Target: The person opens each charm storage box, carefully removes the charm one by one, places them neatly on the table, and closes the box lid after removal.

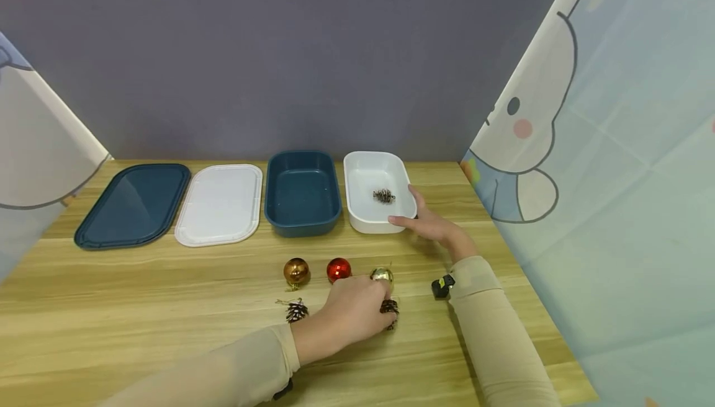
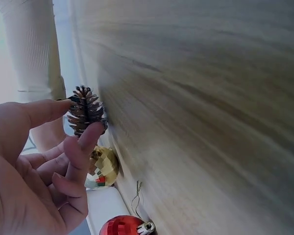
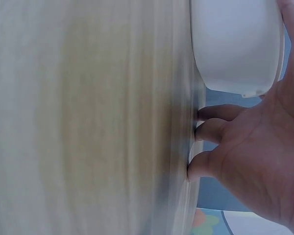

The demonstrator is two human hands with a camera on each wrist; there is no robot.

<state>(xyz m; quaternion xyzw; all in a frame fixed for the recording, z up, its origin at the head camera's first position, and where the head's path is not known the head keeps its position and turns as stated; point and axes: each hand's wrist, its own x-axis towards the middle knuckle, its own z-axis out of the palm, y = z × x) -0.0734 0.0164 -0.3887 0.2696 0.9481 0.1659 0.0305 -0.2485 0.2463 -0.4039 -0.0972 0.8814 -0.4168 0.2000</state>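
Here's the pinecone [image 2: 85, 110], low over the near part of the table [image 1: 167, 308], pinched between thumb and finger of the left hand [image 1: 357, 311]; whether its underside touches the wood, I can't tell. Right beyond it sits the gold bauble [image 1: 382, 275], then the red bauble [image 1: 338, 268], partly behind that left hand, and the bronze bauble [image 1: 296, 270] at the row's left end. Below the bronze one, a second pinecone [image 1: 297, 311] lies beside the left wrist.

Over to the right hand [image 1: 432, 224]: it grips the near right corner of the white container [image 1: 377, 228], thumb over the rim, other fingers spread down beside it. Inside, a third pinecone [image 1: 383, 195] lies on its side! Leftward along the back: the navy container [image 1: 302, 230], the white lid [image 1: 220, 205], the navy lid [image 1: 134, 205], all before a grey panel [image 1: 251, 53].
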